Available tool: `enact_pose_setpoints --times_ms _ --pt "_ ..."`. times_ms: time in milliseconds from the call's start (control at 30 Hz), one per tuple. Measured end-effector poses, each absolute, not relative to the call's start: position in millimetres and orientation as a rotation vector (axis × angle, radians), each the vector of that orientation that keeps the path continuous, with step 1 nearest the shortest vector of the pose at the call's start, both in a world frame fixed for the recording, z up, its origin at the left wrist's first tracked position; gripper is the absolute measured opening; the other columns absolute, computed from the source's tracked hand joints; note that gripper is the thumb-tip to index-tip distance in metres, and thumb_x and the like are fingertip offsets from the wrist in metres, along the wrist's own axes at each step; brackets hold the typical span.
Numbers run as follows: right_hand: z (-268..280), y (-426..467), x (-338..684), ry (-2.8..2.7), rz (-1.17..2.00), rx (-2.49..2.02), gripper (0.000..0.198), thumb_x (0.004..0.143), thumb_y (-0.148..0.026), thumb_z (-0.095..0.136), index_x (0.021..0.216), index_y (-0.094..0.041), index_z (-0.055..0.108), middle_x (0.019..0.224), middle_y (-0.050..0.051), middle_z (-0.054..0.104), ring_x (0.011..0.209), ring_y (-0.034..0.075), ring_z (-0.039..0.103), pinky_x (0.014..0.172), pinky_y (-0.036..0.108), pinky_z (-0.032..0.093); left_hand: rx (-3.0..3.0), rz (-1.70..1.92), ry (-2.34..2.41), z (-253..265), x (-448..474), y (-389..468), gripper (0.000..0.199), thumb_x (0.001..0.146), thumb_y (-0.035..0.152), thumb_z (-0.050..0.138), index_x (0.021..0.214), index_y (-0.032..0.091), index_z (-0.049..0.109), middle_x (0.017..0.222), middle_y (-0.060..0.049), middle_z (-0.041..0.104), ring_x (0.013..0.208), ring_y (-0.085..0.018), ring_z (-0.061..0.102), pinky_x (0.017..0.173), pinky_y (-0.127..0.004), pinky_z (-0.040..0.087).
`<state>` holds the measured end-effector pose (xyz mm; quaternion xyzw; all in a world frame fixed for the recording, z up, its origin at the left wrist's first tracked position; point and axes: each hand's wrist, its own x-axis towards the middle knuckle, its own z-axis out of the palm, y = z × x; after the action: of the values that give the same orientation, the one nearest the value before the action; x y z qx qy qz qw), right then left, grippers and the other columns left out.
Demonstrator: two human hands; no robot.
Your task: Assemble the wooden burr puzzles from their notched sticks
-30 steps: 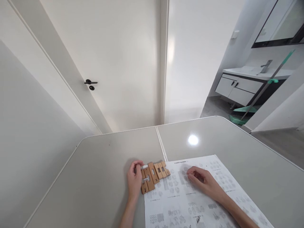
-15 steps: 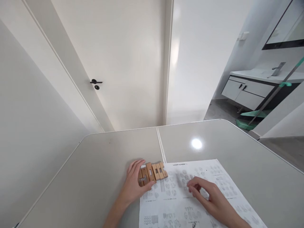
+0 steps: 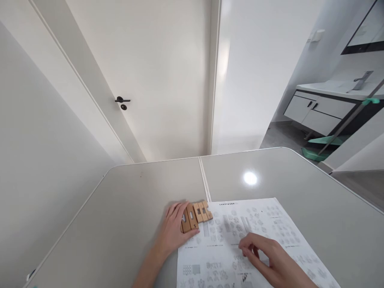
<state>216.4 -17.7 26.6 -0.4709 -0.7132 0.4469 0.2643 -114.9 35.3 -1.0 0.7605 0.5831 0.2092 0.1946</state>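
Observation:
Several flat wooden puzzle pieces (image 3: 203, 211) with notches and slots lie side by side in a row, at the upper left corner of a printed sheet (image 3: 200, 255). My left hand (image 3: 172, 230) is closed around the left part of the row, its fingers along the far edge and the thumb along the near edge. It hides the leftmost pieces in part. A small dark mark shows on one piece near my thumb. Over the middle of the sheet is my right hand (image 3: 264, 256), fingers curled and the thumb near the index fingertip, with nothing visible in it.
The pale grey table (image 3: 135, 212) has a seam down its middle and a bright light reflection. Beyond it stand a white door (image 3: 168, 80) with a black handle (image 3: 122, 100) and, far right, a washbasin cabinet (image 3: 318, 110) with a green dustpan (image 3: 313, 155).
My left hand has shifted slightly right and covers more of the leftmost pieces. My right hand has moved a little down and right over the sheet. The camera view has shifted slightly.

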Motion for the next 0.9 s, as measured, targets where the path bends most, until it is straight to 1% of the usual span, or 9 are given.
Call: enact_pose_setpoints --times_ms 233,467,600,733,833,900 --pt "24.0 -13.4 213.1 -1.977 1.155 -1.215 0.018 0.1 -0.033 0.054 0.093 -0.03 0.07 0.082 0.002 0.069 0.068 0.02 0.063 0.05 0.028 0.043 2.106 0.579 1.731 -4.2 -123.2 15.3 0.08 0.079 0.055 0.076 0.149 0.032 0.044 0.144 -0.011 0.054 0.137 -0.037 0.043 0.11 -0.053 0.043" --pt "17.7 -21.2 210.8 -2.034 1.151 -1.215 0.026 0.102 -0.039 0.048 0.09 -0.027 0.067 0.08 0.003 0.067 0.066 0.019 0.059 0.055 0.03 0.042 2.24 0.552 1.683 -1.3 -123.9 -6.0 0.076 0.084 0.054 0.073 0.149 0.029 0.043 0.143 -0.01 0.058 0.133 -0.036 0.048 0.108 -0.05 0.046" --pt "19.9 -29.4 211.6 -2.088 1.155 -1.282 0.031 0.104 -0.041 0.04 0.091 -0.025 0.063 0.083 0.003 0.066 0.068 0.018 0.057 0.058 0.029 0.041 2.318 0.559 1.663 -2.5 -118.5 -16.6 0.075 0.086 0.048 0.072 0.151 0.029 0.04 0.144 -0.009 0.057 0.133 -0.034 0.048 0.106 -0.049 0.048" --pt "16.9 -36.3 211.9 -2.077 1.169 -1.3 0.029 0.105 -0.039 0.041 0.092 -0.025 0.062 0.086 0.003 0.066 0.071 0.018 0.058 0.062 0.028 0.042 2.377 0.54 1.621 -2.4 -108.5 -24.3 0.077 0.086 0.049 0.072 0.152 0.03 0.038 0.144 -0.008 0.057 0.132 -0.033 0.049 0.105 -0.05 0.049" --pt "10.4 -41.5 209.8 -2.01 1.164 -1.312 0.025 0.104 -0.035 0.042 0.09 -0.024 0.061 0.086 0.002 0.066 0.074 0.019 0.06 0.064 0.029 0.043 2.419 0.532 1.567 -2.2 -96.6 -28.5 0.077 0.087 0.049 0.071 0.153 0.03 0.036 0.146 -0.008 0.055 0.133 -0.033 0.047 0.108 -0.051 0.047" --pt "7.0 -45.1 207.9 -1.979 1.142 -1.293 0.021 0.103 -0.032 0.045 0.091 -0.023 0.06 0.087 0.003 0.066 0.078 0.02 0.061 0.068 0.03 0.045 2.438 0.535 1.531 -2.5 -85.6 -31.1 0.076 0.087 0.048 0.072 0.152 0.03 0.037 0.147 -0.008 0.055 0.134 -0.034 0.046 0.109 -0.053 0.046"
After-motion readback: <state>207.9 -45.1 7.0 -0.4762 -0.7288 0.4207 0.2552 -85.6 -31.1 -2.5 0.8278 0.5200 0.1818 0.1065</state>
